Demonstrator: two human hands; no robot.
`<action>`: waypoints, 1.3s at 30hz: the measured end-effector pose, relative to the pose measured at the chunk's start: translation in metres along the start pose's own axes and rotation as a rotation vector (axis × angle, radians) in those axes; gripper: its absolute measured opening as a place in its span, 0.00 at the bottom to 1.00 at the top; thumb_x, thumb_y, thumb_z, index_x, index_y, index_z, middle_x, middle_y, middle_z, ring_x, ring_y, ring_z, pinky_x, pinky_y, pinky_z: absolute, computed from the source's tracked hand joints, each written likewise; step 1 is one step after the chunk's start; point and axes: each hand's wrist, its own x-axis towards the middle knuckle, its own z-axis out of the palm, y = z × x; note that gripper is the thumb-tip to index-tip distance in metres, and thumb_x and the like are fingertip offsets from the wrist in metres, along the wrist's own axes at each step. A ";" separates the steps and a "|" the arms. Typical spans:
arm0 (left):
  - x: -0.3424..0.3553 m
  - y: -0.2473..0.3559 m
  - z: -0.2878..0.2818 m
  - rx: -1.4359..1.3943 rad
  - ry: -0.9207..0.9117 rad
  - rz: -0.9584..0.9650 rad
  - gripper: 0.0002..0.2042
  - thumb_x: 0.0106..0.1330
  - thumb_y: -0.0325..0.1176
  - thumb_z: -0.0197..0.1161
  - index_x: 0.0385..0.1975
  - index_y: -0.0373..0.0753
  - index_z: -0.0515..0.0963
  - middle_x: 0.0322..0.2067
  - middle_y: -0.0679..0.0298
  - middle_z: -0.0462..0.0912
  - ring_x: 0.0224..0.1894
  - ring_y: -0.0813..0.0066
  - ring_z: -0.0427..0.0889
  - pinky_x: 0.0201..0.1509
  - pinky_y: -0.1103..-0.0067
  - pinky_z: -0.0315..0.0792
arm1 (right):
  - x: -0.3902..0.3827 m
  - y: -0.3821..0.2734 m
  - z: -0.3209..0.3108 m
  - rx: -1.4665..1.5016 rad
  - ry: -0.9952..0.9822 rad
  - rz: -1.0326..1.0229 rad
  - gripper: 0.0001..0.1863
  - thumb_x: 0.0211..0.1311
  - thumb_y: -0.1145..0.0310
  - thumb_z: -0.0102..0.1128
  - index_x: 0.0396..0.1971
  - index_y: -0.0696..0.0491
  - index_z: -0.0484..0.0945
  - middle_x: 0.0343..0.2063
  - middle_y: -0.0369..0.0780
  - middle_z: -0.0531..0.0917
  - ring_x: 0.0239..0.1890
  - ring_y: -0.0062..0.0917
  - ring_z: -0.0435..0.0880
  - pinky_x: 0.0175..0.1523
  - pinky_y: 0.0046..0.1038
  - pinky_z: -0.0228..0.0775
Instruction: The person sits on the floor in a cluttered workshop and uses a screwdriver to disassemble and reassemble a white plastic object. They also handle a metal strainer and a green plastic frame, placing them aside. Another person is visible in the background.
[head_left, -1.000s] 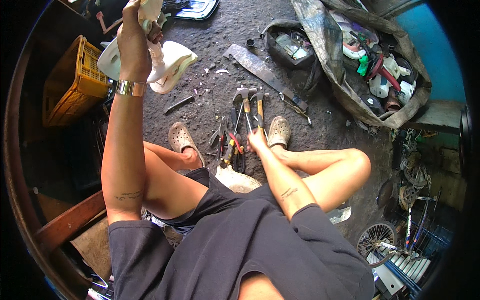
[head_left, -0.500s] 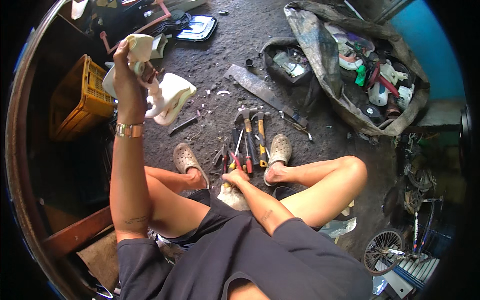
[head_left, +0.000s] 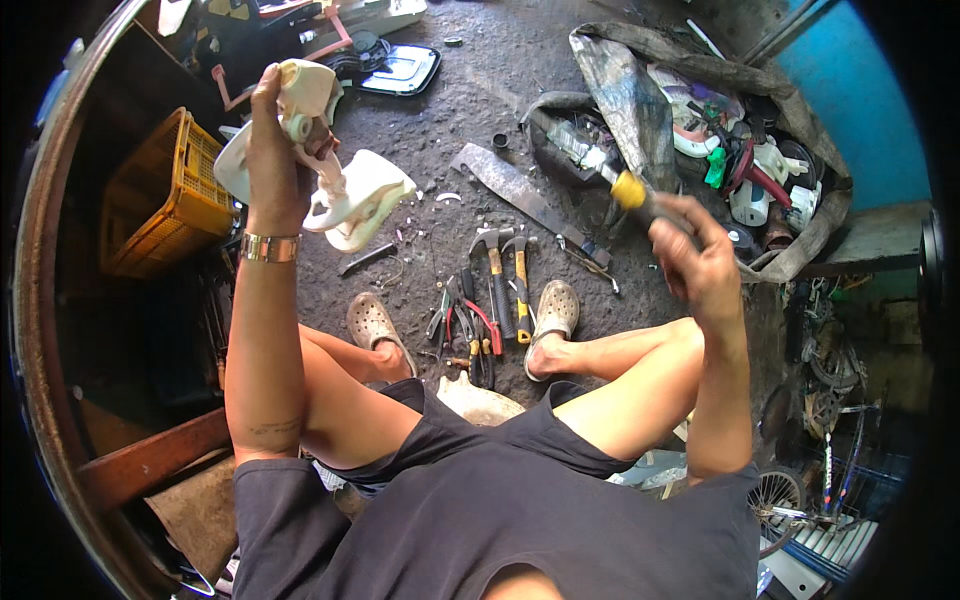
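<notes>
My left hand (head_left: 272, 150) is raised at upper left, gripping a white plastic assembly (head_left: 350, 190) with curved pieces and a narrow neck. At the right, my right hand (head_left: 695, 255) is closed round a yellow-and-black handled tool (head_left: 628, 190), its metal end pointing up and left over a dark bag (head_left: 555, 150); the exact tip is hard to make out. Between my clogs lie two claw hammers (head_left: 520, 290), several pliers (head_left: 450, 318) and other hand tools, near a pale lumpy object (head_left: 475, 402). Beyond them lies a long flat metal blade (head_left: 505, 195).
A yellow crate (head_left: 150, 200) stands at left beside a wooden beam (head_left: 150, 450). A big sack (head_left: 805, 255) of plastic scrap sits at upper right by a blue wall (head_left: 820, 80). A black-rimmed tray (head_left: 395, 70) lies at the top, a bicycle wheel (head_left: 775, 510) at lower right.
My right hand has risen from the tools between my feet and moved right, now holding the yellow-and-black tool. My left hand still holds the white assembly, slightly shifted.
</notes>
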 end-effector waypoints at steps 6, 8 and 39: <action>0.004 0.020 0.002 -0.005 0.099 0.079 0.30 0.67 0.64 0.60 0.45 0.38 0.76 0.28 0.65 0.78 0.23 0.79 0.79 0.30 0.79 0.78 | 0.093 0.058 0.107 0.164 -0.191 0.143 0.19 0.59 0.68 0.70 0.49 0.55 0.77 0.33 0.39 0.84 0.26 0.19 0.83 0.37 0.25 0.76; 0.000 0.029 0.002 0.070 0.177 0.116 0.29 0.69 0.63 0.59 0.46 0.38 0.76 0.27 0.65 0.77 0.22 0.80 0.77 0.28 0.81 0.74 | 0.141 0.124 0.160 0.304 -0.214 0.318 0.17 0.58 0.69 0.69 0.47 0.55 0.77 0.28 0.39 0.84 0.22 0.21 0.83 0.29 0.29 0.77; -0.035 0.058 -0.030 -0.015 0.271 0.069 0.24 0.73 0.60 0.57 0.45 0.41 0.74 0.17 0.72 0.64 0.18 0.82 0.66 0.29 0.81 0.69 | 0.132 0.025 0.023 -0.262 -0.076 0.002 0.12 0.60 0.62 0.63 0.27 0.57 0.83 0.16 0.39 0.82 0.14 0.20 0.79 0.21 0.25 0.71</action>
